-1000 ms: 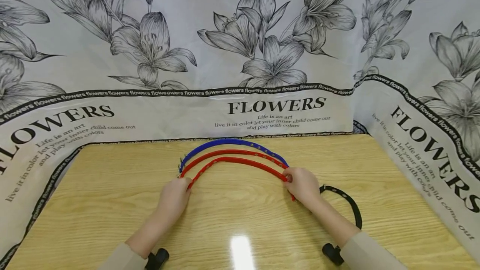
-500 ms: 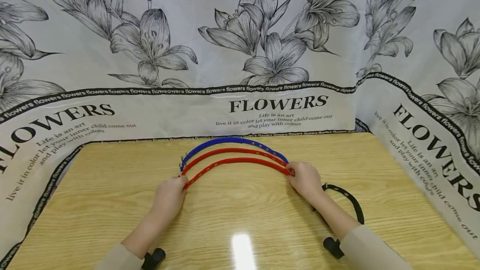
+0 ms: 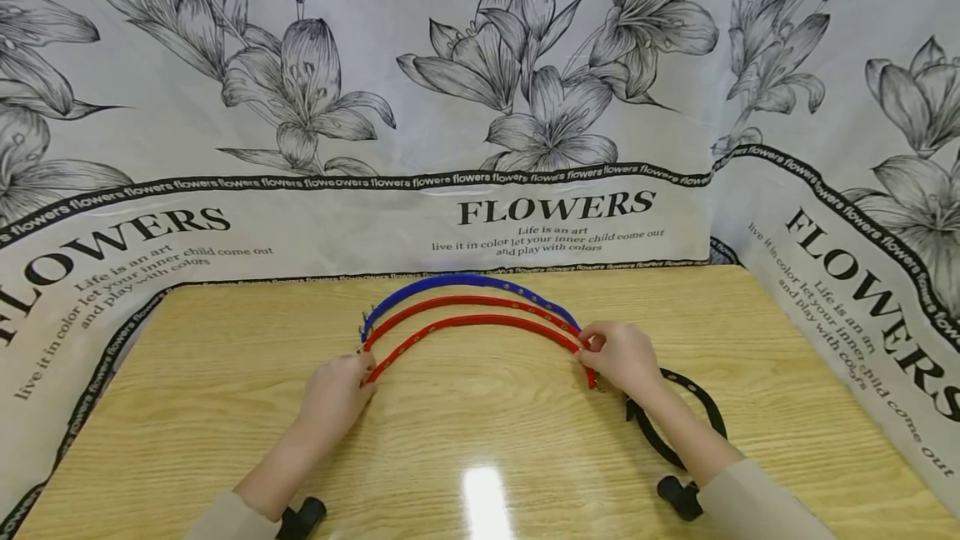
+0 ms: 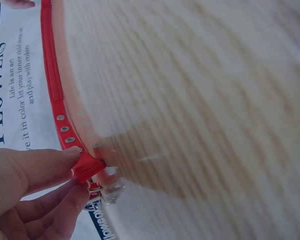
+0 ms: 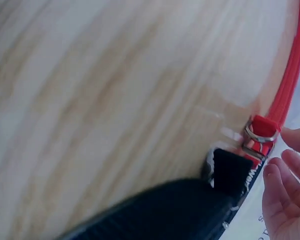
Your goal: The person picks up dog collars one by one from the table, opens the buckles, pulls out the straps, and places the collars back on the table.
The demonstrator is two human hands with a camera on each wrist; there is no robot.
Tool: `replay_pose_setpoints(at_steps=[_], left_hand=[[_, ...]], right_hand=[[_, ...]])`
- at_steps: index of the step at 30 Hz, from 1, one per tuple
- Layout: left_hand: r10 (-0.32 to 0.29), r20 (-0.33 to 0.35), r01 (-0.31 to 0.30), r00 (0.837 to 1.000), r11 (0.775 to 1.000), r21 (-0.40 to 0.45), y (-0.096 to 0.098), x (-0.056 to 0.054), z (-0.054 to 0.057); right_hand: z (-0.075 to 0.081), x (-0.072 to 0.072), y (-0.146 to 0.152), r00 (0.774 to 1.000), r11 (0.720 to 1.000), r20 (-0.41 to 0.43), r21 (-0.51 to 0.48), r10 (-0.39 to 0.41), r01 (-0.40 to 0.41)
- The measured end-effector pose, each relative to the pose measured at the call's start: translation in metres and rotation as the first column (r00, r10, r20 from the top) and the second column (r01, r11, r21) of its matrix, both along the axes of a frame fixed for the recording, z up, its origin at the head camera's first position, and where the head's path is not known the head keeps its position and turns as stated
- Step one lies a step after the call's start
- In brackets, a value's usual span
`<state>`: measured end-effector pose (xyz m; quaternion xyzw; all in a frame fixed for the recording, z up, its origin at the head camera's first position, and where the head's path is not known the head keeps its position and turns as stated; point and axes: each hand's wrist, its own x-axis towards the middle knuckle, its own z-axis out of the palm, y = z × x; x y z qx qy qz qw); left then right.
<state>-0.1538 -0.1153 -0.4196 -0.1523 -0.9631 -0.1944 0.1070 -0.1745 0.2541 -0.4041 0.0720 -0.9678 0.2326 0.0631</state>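
Two red collars and a blue collar (image 3: 465, 280) lie in nested arches across the table. The nearer red collar (image 3: 480, 320) has metal eyelets toward its left end; the other red collar (image 3: 465, 302) lies between it and the blue one. My left hand (image 3: 335, 394) pinches the nearer collar's left end between thumb and fingers, just past the eyelets. At its other end, my right hand (image 3: 622, 357) has thumb and fingertips parted beside the metal buckle (image 5: 260, 137), one fingertip right at the red strap's edge. The hand covers the right ends of the farther collars.
A black collar (image 3: 708, 402) lies curled under and beside the right forearm. Black camera mounts (image 3: 678, 497) show at both wrists. A white flower-print cloth (image 3: 555, 232) stands along the back and sides of the wooden table (image 3: 465, 423).
The nearer red collar's right end first rose a little, then came down, its buckle end showing again. My right hand shifted slightly right and its fingers loosened. My left hand keeps its pinch.
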Motion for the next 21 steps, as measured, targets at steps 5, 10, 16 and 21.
replay_pose_setpoints(at_steps=[5,10,16,21], left_hand=[[0.011,0.005,-0.011,1.000,1.000,0.004,0.000,0.002,0.006],[0.008,0.013,-0.009,1.000,0.999,0.047,0.003,0.006,0.015],[-0.062,0.013,0.061,0.998,0.994,0.094,0.017,0.010,0.025],[-0.205,0.005,0.202,0.979,0.967,0.157,0.036,0.005,0.028]], right_hand=[[0.009,-0.001,0.003,0.997,0.997,0.070,-0.072,-0.014,0.019],[0.022,0.000,0.007,0.988,0.984,0.150,-0.172,-0.024,0.050],[0.037,0.005,0.023,0.984,0.973,0.177,-0.229,0.008,0.033],[0.042,0.009,0.045,0.989,0.975,0.140,-0.222,0.043,-0.011]])
